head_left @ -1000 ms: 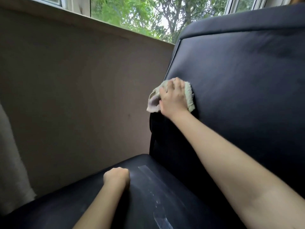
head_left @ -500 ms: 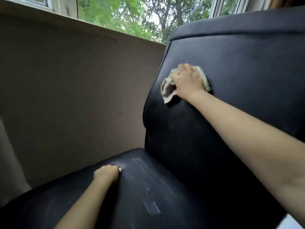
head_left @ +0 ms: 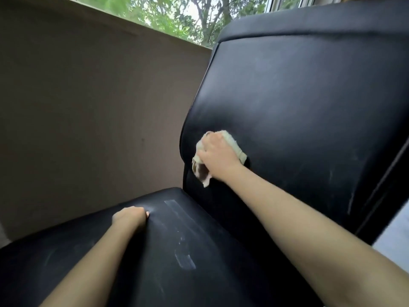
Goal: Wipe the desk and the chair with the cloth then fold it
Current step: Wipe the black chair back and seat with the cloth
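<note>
step: wiping the chair's backrest, mid-pass by my read. The desk is not in view and the fold is not started.
right hand: fingers bent over the bunched cloth, clamping it and pressing it on the backrest, low down near its left edge.
cloth: wadded between palm and backrest. A loose flap hangs out below-left of the hand and a corner sticks out on the right.
left hand: curled into a fist with nothing visible in it, knuckles on the seat near its left edge. It looks like a brace.
risk, coverage: the wad gives a small contact patch, so bands likely get missed. Pale smears show on the right part of the backrest, well apart from the cloth.
risk, edge slip: the cloth sits near the backrest's left edge. A stroke overrunning it could take the hand off and drop the cloth between chair and wall.
risk, chair moves: the base is hidden. If it swivels or rolls, push on the backrest shifts it, and the left fist is the only counter.
risk, tape: pale tape-like strips lie on the seat. A wipe across them may catch an edge and snag the flap.
risk, re-soiling: the inside of the flap looks dark, dirt or shadow, cannot tell. If dirt, it gets spread around.
</note>
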{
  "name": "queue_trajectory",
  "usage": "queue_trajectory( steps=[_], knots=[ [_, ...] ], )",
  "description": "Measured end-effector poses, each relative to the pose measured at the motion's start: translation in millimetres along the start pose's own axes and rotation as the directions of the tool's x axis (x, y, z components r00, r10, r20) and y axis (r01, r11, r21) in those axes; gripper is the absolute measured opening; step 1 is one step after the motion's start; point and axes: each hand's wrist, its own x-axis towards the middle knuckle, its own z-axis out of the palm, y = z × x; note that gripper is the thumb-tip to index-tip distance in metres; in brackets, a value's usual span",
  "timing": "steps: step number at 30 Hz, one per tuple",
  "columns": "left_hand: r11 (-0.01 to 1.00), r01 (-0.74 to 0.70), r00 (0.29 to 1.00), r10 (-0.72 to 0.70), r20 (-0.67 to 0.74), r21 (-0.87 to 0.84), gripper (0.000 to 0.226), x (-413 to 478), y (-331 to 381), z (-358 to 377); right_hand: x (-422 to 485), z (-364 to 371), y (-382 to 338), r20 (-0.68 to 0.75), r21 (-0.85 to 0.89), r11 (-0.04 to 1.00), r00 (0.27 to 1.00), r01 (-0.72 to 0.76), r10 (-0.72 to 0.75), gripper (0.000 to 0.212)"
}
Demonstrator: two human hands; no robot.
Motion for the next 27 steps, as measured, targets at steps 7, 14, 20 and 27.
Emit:
queue_trajectory(
  steps=[7, 14, 20, 27],
  knots=[
    [1.0, -0.018, 1.0, 0.018, -0.025, 0.006, 0.045, -7.1, -1.3, -0.8, -28.4, 2.9, 8.7, -0.071, -0.104, 0.981, 0.983, 0.162, -0.169, 0.025],
    [0.994, -0.078, 0.994, 0.083, -0.07, 0.07, 0.039, -0.3, 3.5, -2.4, -11.8, -90.6, 128.2, -0.283, -0.008, 0.946, 0.908, -0.324, 0.308, 0.035],
    [0.99, -0.086, 0.993, 0.095, -0.07, 0.115, 0.036, 5.8, 5.1, -4.7, -6.7, -83.0, 143.4, -0.306, 0.043, 0.901, 0.853, -0.431, 0.423, 0.037],
    [0.989, -0.067, 0.994, 0.078, -0.08, 0.132, 0.033, 1.5, -2.1, 3.0, 6.2, -81.2, 135.9, -0.329, 0.11, 0.912, 0.852, -0.395, 0.408, 0.038]
  ],
)
